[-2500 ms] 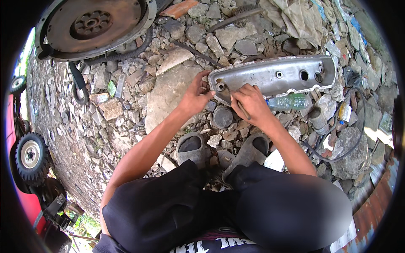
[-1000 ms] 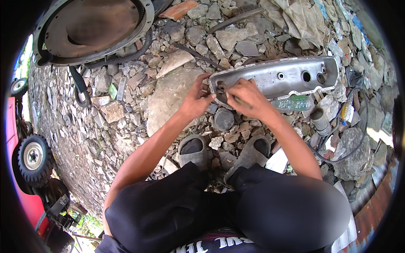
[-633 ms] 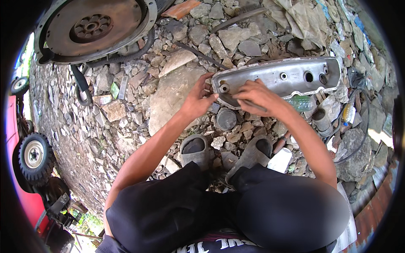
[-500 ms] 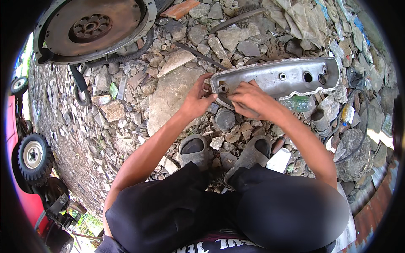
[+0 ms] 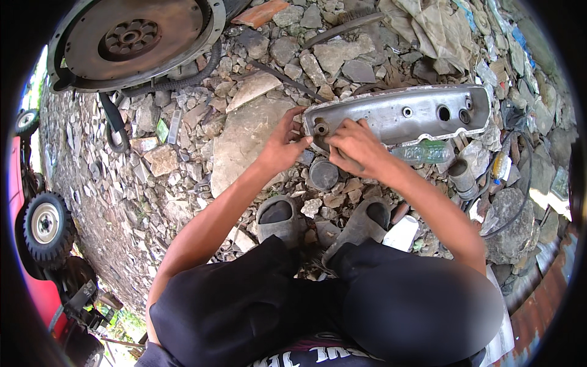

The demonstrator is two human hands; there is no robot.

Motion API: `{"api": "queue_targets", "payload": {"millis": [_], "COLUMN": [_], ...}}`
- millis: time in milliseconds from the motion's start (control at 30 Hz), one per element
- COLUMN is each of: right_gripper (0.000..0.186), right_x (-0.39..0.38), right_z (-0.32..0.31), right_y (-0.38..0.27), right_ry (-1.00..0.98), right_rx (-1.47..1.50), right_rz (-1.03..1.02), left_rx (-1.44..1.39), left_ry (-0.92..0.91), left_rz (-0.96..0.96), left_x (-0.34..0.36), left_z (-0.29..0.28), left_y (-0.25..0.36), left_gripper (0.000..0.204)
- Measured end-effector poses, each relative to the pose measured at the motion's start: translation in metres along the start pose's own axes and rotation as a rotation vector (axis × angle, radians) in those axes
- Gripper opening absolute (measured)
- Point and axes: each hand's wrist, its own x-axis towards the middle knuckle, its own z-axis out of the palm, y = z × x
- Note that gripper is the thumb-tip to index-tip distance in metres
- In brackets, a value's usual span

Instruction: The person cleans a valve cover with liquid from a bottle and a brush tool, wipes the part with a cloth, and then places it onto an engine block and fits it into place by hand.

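Note:
A long metal valve cover (image 5: 382,116) lies on the stones in front of me with its hollow, grey inside turned up. My left hand (image 5: 285,144) grips its left end, thumb over the near rim and fingers against the outer wall. Inside that same end, my right hand (image 5: 358,147) is closed with its fingertips down beside a round boss. A bit of something dark shows under the right palm, too hidden to name. Just nearer than the cover, between my hands and my feet, stands a round dark can (image 5: 324,174).
A rusty flywheel in its housing (image 5: 131,38) sits at the far left. A green plastic bottle (image 5: 428,151) and a metal pipe piece (image 5: 463,177) lie right of my hands. Rubble and a flat stone slab (image 5: 238,131) surround the cover. A red vehicle (image 5: 36,244) stands left.
My right hand has shifted slightly within the cover's left end, its fingers more bunched. The left hand keeps its hold, and the whole view has drifted a little.

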Motion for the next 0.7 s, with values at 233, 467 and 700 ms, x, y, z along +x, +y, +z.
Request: {"api": "queue_targets", "payload": {"millis": [233,467,700], "right_gripper": [0.022,0.024,0.021], "right_x": [0.003,0.013,0.004], "right_z": [-0.008,0.012,0.02], "right_y": [0.005,0.013,0.002], "right_ry": [0.047,0.257,0.224], "right_rx": [0.084,0.235,0.178], "right_rz": [-0.018,0.082,0.126], "left_rx": [0.013,0.023,0.062], "left_ry": [-0.004,-0.004,0.006], "left_rz": [-0.009,0.01,0.032], "left_x": [0.0,-0.001,-0.002], "left_z": [-0.001,-0.001,-0.001], "left_y": [0.001,0.001,-0.001], "left_gripper": [0.068,0.068,0.068]}}
